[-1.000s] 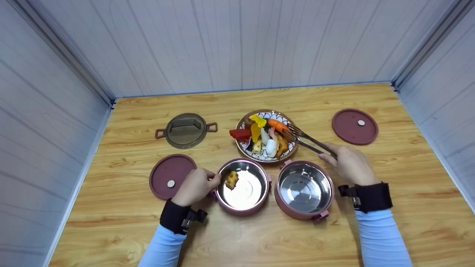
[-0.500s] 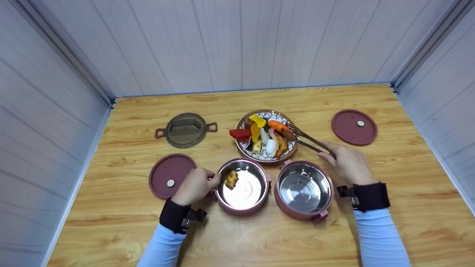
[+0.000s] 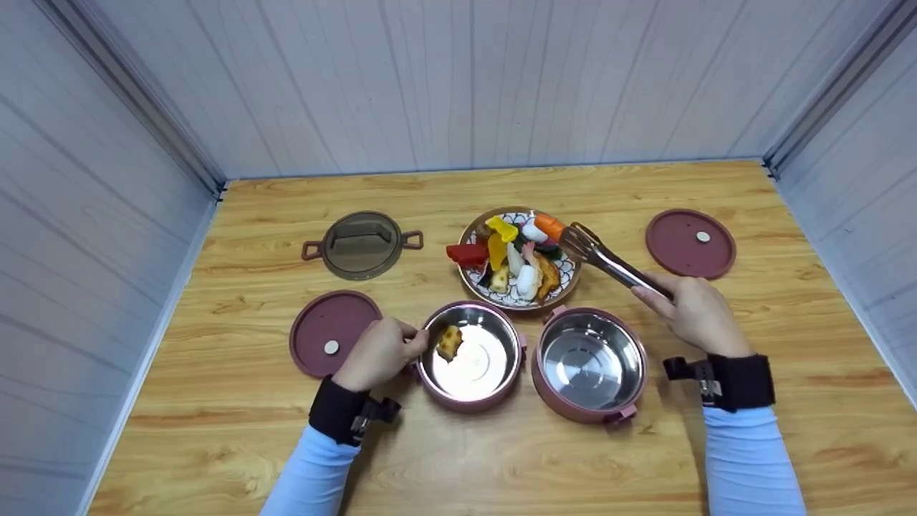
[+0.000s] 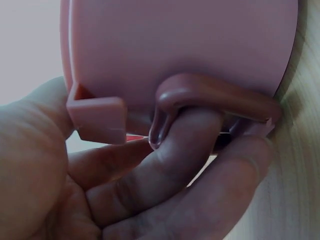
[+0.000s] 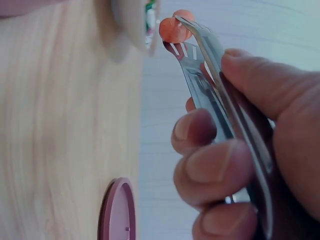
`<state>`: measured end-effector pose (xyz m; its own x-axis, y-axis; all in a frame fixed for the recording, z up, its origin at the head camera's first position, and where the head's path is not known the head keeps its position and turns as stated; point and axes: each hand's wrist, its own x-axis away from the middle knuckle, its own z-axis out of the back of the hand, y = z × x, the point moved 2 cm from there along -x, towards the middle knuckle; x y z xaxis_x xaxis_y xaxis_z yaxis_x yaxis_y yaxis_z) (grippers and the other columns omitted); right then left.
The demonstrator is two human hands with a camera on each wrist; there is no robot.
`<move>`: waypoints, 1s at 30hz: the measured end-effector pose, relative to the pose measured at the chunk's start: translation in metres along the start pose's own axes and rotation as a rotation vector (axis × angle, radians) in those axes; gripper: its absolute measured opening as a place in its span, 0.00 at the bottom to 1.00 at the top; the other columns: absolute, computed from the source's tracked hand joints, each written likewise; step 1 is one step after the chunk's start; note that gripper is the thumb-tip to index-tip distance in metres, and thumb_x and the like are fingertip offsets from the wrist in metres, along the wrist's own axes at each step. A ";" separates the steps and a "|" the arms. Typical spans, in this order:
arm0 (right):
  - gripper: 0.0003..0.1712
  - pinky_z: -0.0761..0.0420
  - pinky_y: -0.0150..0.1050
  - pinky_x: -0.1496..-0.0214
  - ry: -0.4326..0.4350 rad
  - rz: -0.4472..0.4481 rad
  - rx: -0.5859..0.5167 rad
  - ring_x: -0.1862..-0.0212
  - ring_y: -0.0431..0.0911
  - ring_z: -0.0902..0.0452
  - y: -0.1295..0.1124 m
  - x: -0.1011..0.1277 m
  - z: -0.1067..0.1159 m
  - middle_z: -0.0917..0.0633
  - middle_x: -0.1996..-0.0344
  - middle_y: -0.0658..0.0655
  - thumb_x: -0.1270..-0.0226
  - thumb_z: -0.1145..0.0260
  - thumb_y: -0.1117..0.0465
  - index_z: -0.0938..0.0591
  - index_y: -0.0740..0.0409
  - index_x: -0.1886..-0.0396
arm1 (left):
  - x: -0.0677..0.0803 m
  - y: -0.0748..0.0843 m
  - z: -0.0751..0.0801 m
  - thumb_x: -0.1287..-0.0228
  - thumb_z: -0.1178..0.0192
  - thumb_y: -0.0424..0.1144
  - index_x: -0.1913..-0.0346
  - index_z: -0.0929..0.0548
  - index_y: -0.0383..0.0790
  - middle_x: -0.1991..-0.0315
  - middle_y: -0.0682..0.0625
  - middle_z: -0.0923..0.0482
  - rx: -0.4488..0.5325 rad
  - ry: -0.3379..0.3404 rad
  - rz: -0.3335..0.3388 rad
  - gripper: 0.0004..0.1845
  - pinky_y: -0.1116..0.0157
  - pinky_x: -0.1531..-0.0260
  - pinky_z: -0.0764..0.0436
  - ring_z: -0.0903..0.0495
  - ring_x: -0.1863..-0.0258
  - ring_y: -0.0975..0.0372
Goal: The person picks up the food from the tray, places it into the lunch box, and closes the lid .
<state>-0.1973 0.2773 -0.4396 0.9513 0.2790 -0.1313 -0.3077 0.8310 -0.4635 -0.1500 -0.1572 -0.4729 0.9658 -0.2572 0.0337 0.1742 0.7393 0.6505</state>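
Note:
My left hand (image 3: 377, 352) holds the left pink steel-lined pot (image 3: 469, 405) by its side; in the left wrist view its fingers curl through the loop handle (image 4: 215, 94). A brown-spotted yellow food piece (image 3: 450, 342) lies inside that pot. My right hand (image 3: 698, 313) grips metal tongs (image 3: 622, 270), fingers and thumb wrapped round both arms. Between the tong tips is an orange carrot (image 3: 549, 226), raised over the right back rim of the patterned plate (image 3: 519, 306). Other food pieces crowd the plate, among them a red pepper (image 3: 467, 254) and a shrimp (image 3: 529, 252).
A second steel-lined pot (image 3: 574, 411) stands right of the first, in front of the plate. Maroon lids lie at left (image 3: 333, 322) and far right (image 3: 684, 247). A dark glass lid (image 3: 362, 258) with side handles lies at back left. Panel walls (image 3: 458, 86) enclose the table.
The tongs have closed on the carrot and lifted it up and right from the pile, uncovering a white piece and dark green beneath. My left hand stays at the pot handle.

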 end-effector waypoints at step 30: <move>0.20 0.30 0.31 0.80 -0.039 0.365 0.052 0.81 0.33 0.33 -0.073 0.026 0.011 0.14 0.71 0.48 0.33 0.31 0.53 0.14 0.60 0.46 | 0.000 0.000 0.000 0.31 0.44 0.43 0.88 0.25 0.48 0.91 0.64 0.35 -0.021 0.000 -0.004 0.24 0.66 0.81 0.33 0.33 0.88 0.68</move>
<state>-0.1505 0.2293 -0.3997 0.7776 0.5789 -0.2454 -0.6281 0.6965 -0.3469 -0.1503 -0.1572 -0.4732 0.9652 -0.2598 0.0311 0.1818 0.7513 0.6345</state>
